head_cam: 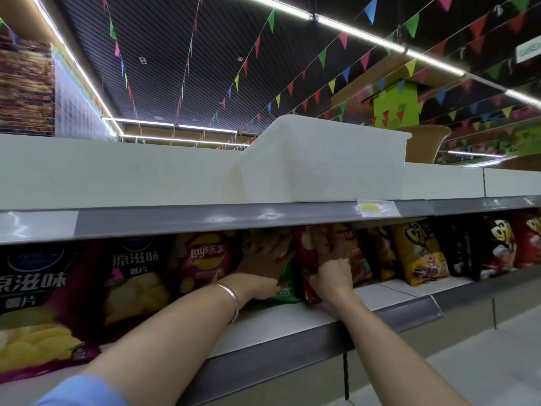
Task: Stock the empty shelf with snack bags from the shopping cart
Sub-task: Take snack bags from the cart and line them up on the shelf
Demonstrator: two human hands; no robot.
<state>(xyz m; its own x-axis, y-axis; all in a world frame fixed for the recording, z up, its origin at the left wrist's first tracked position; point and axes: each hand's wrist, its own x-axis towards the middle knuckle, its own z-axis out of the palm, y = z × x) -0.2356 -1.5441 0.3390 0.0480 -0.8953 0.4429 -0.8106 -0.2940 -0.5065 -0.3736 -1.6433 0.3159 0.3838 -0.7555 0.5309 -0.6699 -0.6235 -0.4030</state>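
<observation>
Both my arms reach into the shelf (292, 320) under the grey price rail. My left hand (263, 265), a bangle on its wrist, lies with straight fingers against a green snack bag (285, 288) that stands upright. My right hand (333, 276) grips the lower edge of a dark red chip bag (307, 259) standing just right of the green one. The upper parts of both bags are hidden behind the rail. The shopping cart is out of view.
Purple and dark chip bags (131, 276) and a pink Lay's bag (205, 259) fill the shelf to the left. Yellow (418, 253), black and red bags stand to the right. A white bin (322, 162) sits on the shelf above. Bare shelf board lies in front of the bags.
</observation>
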